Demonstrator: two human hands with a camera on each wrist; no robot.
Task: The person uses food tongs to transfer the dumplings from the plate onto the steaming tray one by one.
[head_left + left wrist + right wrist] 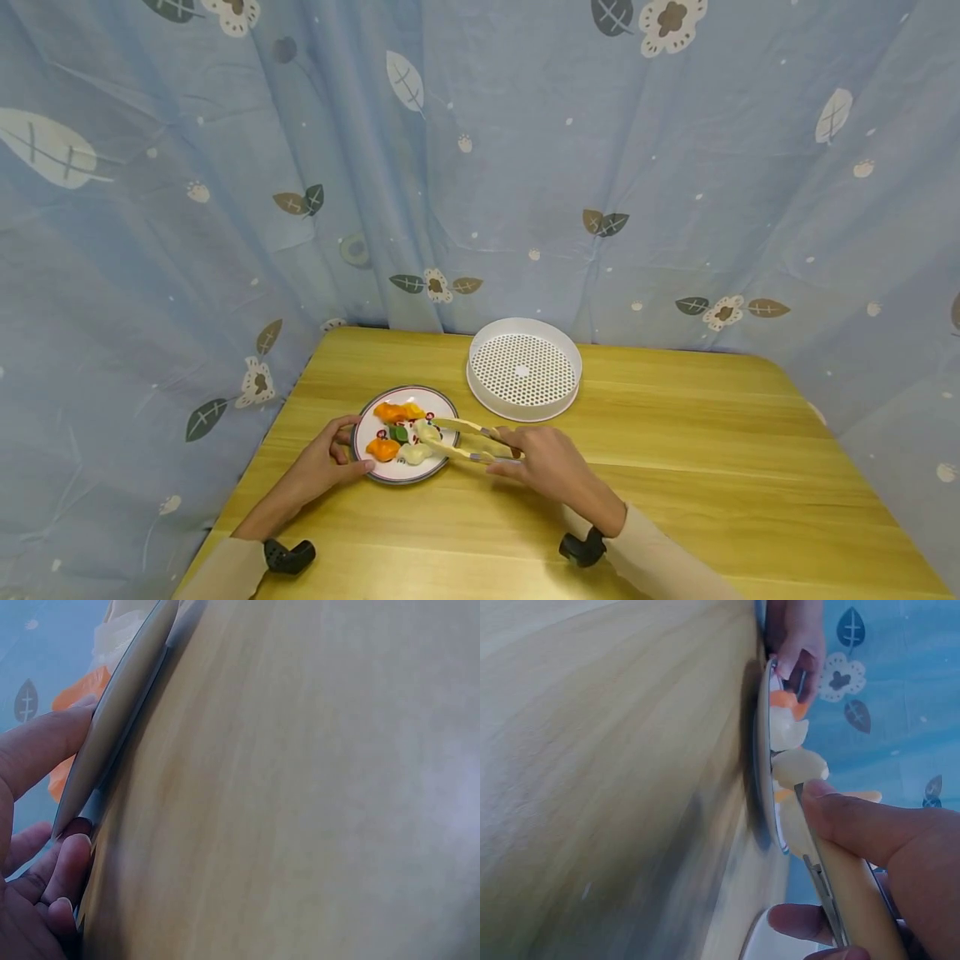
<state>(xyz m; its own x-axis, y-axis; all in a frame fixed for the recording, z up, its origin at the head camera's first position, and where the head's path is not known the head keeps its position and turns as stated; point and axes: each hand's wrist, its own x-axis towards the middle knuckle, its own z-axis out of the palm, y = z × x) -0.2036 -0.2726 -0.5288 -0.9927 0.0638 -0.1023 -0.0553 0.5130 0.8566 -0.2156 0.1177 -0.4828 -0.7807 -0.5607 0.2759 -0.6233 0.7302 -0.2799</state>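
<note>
A white plate [408, 477] with a dark rim bears several dumpling-shaped pieces: orange ones [384, 450], a yellow one [413, 411], a green one [399, 434] and pale ones [415, 454]. My left hand [318, 462] grips the plate's left edge; in the left wrist view the thumb lies over the rim and other fingers curl below it. My right hand [543, 462] holds pale yellow tongs [461, 426] from the right. Their spread tips reach over the plate at either side of a pale dumpling [426, 431]. Whether they touch it, I cannot tell.
Behind and to the right of the plate stands a round white steamer tray [522, 408] with a perforated bottom. Both lie on a wooden table [675, 433]. A blue patterned curtain [517, 167] hangs along the table's back and sides.
</note>
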